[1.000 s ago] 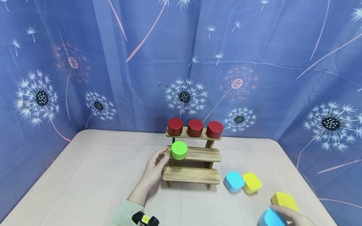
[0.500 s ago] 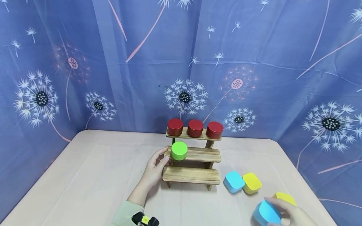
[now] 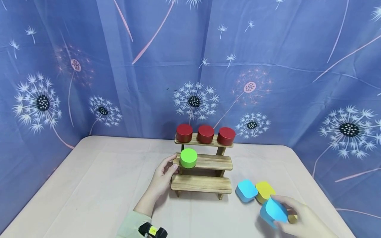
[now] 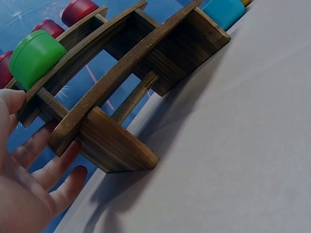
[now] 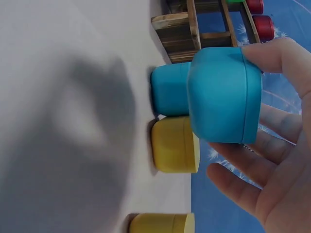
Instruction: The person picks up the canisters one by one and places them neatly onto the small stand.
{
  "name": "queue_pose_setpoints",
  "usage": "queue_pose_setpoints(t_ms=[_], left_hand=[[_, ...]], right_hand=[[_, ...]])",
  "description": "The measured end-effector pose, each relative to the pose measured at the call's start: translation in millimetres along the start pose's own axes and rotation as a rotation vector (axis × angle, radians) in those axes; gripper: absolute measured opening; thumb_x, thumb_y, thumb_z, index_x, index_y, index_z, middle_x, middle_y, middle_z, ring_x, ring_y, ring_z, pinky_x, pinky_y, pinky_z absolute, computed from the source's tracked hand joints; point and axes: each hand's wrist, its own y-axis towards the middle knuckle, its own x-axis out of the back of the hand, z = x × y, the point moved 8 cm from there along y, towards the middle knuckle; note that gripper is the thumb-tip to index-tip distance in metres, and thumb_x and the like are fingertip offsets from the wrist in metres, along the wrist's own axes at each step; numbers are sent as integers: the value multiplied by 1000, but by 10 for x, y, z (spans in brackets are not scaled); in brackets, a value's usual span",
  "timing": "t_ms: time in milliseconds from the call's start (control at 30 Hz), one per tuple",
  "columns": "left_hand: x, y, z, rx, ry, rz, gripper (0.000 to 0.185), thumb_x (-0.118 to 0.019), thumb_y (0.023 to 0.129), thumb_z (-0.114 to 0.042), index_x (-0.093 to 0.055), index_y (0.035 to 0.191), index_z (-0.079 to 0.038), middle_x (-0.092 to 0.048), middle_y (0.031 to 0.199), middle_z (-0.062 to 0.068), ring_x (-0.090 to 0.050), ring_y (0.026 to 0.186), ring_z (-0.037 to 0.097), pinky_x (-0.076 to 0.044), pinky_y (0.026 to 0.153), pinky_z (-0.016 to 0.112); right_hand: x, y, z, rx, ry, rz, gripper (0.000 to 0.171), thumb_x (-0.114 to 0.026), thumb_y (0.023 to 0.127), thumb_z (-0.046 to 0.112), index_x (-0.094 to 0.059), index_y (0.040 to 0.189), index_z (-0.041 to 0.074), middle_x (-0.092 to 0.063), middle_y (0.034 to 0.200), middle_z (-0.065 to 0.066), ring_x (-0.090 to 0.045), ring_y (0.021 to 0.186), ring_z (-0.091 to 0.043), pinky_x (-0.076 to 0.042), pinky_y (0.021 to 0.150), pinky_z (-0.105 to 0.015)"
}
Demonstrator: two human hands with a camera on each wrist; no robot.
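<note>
My right hand (image 3: pixel 300 215) holds a blue rounded-square tin (image 3: pixel 274 211) between thumb and fingers, lifted off the table. In the right wrist view this blue tin (image 5: pixel 223 94) shows a lid seam, with the thumb on one side and fingertips on the other. My left hand (image 3: pixel 163 175) grips the left end of a three-tier wooden stand (image 3: pixel 201 183), thumb and fingers about the middle tier's end. A green round tin (image 3: pixel 189 158) sits at the left of that tier. Three red round tins (image 3: pixel 205 134) line the top tier. The bottom tier bears nothing.
Right of the stand, a second blue tin (image 3: pixel 246 190) and a yellow tin (image 3: pixel 265 191) stand side by side on the pale tablecloth (image 3: pixel 104 185). Another yellow tin (image 5: pixel 160 223) is mostly hidden behind my right hand in the head view. A blue dandelion curtain (image 3: pixel 143 82) hangs behind.
My right hand has raised the blue tin from beside the front yellow tin and carried it left and farther from me. My left hand and the stand have stayed put.
</note>
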Motion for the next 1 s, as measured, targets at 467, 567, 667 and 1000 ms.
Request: queue_pose_setpoints(t_ms=[467, 567, 667, 1000], left_hand=[[0, 17, 9, -1, -8, -4, 40, -50, 96, -7, -47, 136, -7, -53, 131, 18, -60, 97, 22, -51, 89, 31], [7, 19, 16, 3, -7, -8, 40, -50, 96, -7, -48, 136, -7, -54, 129, 18, -61, 97, 22, -51, 89, 29], [16, 17, 15, 6, -2, -13, 40, -50, 96, -8, -48, 136, -8, -56, 124, 20, -61, 95, 21, -51, 88, 28], [3, 2, 16, 14, -6, -3, 40, -50, 96, -8, -47, 137, -9, -53, 132, 17, -60, 98, 21, -51, 89, 29]], right_hand=[[303, 289, 499, 242, 56, -180, 61, -82, 68, 11, -59, 124, 9, -59, 114, 18, -56, 94, 7, -48, 76, -13], [334, 366, 544, 244, 76, -166, 61, -81, 70, 11, -58, 126, 9, -60, 115, 16, -56, 96, 7, -47, 78, -12], [357, 432, 593, 269, 90, -163, 61, -81, 70, 9, -57, 127, 8, -62, 115, 10, -56, 97, 7, -47, 79, -12], [406, 586, 760, 313, 102, -145, 61, -80, 72, 8, -56, 128, 6, -63, 117, -8, -56, 97, 4, -48, 80, -12]])
